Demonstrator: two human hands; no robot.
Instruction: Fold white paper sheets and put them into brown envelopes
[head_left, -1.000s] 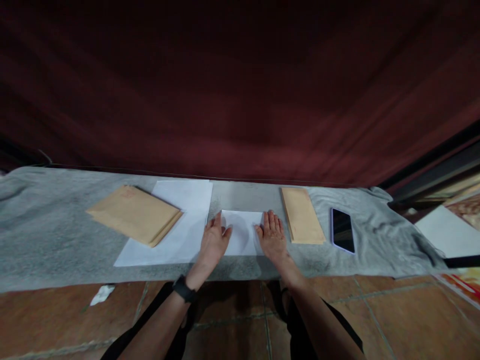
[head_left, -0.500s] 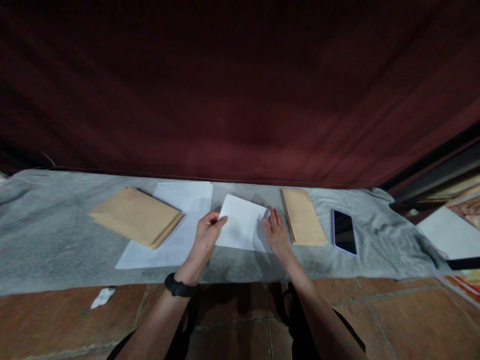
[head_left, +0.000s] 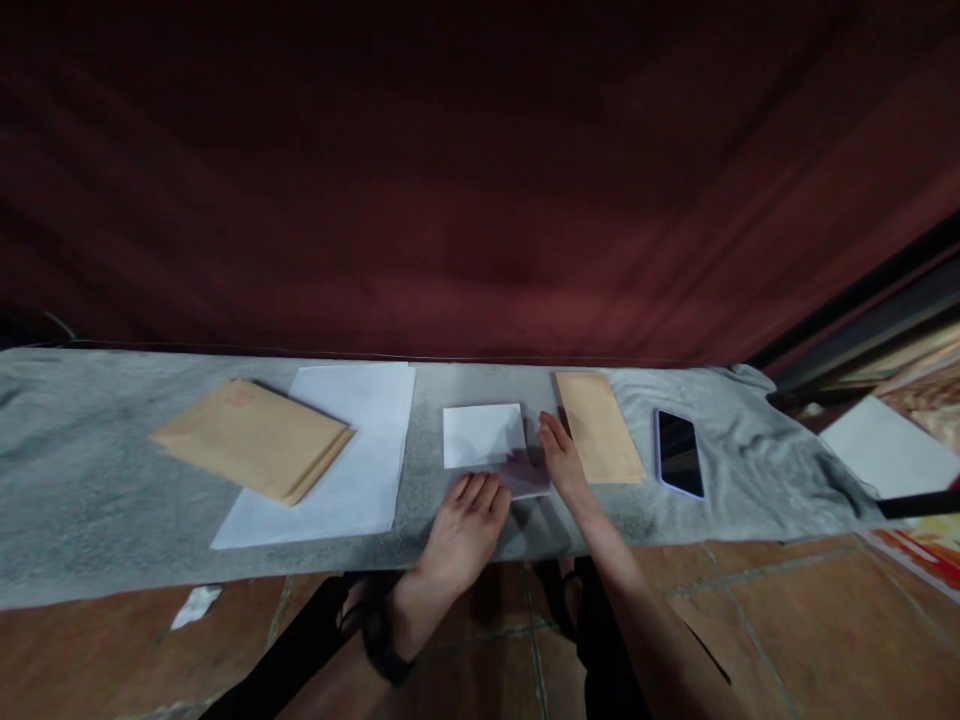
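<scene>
A folded white sheet of paper (head_left: pixel 484 430) lies on the grey cloth in front of me, its near part in shadow. My left hand (head_left: pixel 466 525) is at the paper's near edge, fingers together and curled onto it, thumb hidden. Just off the right edge of the paper is my right hand (head_left: pixel 562 458), open, with fingers stretched forward and nothing in them. It is between the paper and a narrow stack of brown envelopes (head_left: pixel 601 430). On the left, a larger stack of brown envelopes (head_left: pixel 255 440) rests partly on white paper sheets (head_left: pixel 371 440).
A phone (head_left: pixel 679 452) in a light purple case lies to the right on the grey cloth (head_left: pixel 757 470). Behind stands a dark red curtain (head_left: pixel 465 250). A crumpled white scrap (head_left: pixel 196 606) is on the tiled floor (head_left: pixel 787 610). A white board (head_left: pixel 889 447) leans at the far right.
My left hand has moved from the paper's left edge to its near edge. The paper now lies flatter and looks smaller, folded over. My right hand has come off its right side.
</scene>
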